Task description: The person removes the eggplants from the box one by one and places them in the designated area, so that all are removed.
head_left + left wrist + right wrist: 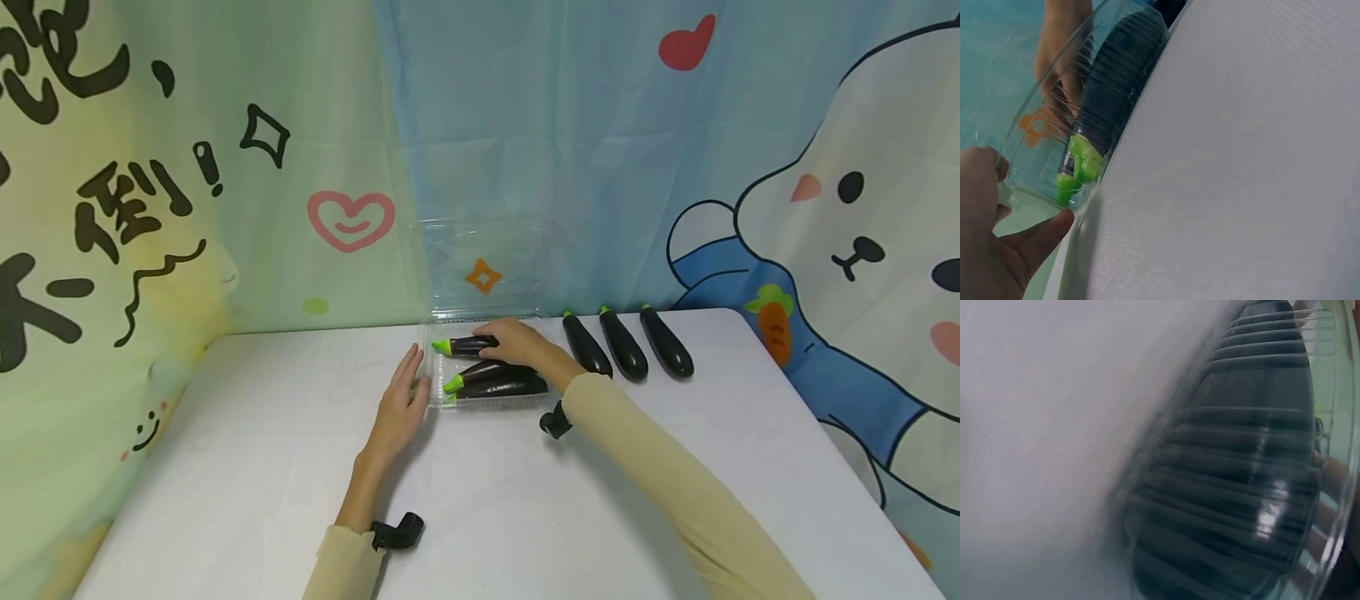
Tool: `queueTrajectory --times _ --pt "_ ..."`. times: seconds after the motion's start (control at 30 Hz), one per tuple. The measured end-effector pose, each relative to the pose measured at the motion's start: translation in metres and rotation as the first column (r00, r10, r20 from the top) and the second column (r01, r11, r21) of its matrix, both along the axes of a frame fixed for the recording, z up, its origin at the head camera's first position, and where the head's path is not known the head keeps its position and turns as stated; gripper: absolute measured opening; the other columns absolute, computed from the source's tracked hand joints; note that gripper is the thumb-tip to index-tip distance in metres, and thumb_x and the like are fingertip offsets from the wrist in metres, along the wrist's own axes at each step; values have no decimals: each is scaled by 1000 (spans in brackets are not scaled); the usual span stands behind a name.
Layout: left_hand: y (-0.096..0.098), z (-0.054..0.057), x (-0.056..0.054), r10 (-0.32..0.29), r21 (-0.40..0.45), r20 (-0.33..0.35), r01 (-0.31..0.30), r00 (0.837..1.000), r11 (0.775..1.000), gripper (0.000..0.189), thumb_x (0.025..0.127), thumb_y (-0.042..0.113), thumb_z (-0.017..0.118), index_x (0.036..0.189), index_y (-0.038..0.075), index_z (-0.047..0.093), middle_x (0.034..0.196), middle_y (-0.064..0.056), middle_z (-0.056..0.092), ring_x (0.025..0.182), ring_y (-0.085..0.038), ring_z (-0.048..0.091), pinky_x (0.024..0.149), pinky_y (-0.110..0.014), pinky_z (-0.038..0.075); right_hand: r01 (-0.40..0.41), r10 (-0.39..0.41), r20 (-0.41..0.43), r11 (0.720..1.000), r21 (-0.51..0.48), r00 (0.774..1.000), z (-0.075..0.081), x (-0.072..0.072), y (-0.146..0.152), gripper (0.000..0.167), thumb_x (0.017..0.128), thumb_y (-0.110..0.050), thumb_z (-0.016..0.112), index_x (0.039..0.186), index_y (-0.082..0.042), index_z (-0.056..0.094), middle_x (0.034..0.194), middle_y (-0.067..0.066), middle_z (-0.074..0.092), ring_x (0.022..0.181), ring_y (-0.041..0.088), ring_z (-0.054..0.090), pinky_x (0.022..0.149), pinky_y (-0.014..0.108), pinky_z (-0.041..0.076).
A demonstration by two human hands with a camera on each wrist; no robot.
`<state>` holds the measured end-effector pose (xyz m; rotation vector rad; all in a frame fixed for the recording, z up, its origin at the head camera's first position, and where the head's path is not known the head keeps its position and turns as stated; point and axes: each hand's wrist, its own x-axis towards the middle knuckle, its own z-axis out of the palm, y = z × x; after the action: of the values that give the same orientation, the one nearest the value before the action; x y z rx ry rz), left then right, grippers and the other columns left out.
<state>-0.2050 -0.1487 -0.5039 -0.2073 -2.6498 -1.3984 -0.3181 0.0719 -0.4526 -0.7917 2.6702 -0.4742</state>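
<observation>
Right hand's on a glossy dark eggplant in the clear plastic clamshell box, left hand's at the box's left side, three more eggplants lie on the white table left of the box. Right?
Wrong side: the three loose, glossy dark eggplants on the white table lie right of the clear plastic clamshell box, as the head view shows. The rest stands.

behind the table [225,467], which has a white surface, there hangs a printed cloth [480,125]. its left part is green and yellowish, with black characters [141,227] and a pink heart [351,226]; its right part is blue, with a red heart [686,47] and a big white cartoon animal [896,196]. the light is soft.
</observation>
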Motion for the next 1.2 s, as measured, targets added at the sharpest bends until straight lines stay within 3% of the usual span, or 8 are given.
queueTrajectory --times 0.63,0.97,1.2 --pt "-1 -2 -1 -4 -3 9 4 1000 1000 52 103 27 42 152 11 33 162 2 26 133 -26 51 115 -45 37 8 -8 -56 1000 5 998 -1 -1 -1 48 97 -28 59 142 -14 51 144 10 53 135 29 47 113 46 39" --pt "0 -1 -1 -5 3 7 5 1000 1000 52 103 26 41 152 11 33 161 2 26 134 -26 50 114 -46 37 0 -3 -51 998 -60 999 14 1 9 48 97 -29 58 143 -16 49 145 13 51 134 32 48 108 48 44" --pt "-1 -2 -1 -12 3 9 12 1000 1000 53 103 28 41 152 10 32 162 0 26 130 -28 54 112 -47 40 -13 -2 -95 988 -151 995 29 12 32 48 97 -27 58 142 -14 50 144 14 51 133 34 48 107 51 44"
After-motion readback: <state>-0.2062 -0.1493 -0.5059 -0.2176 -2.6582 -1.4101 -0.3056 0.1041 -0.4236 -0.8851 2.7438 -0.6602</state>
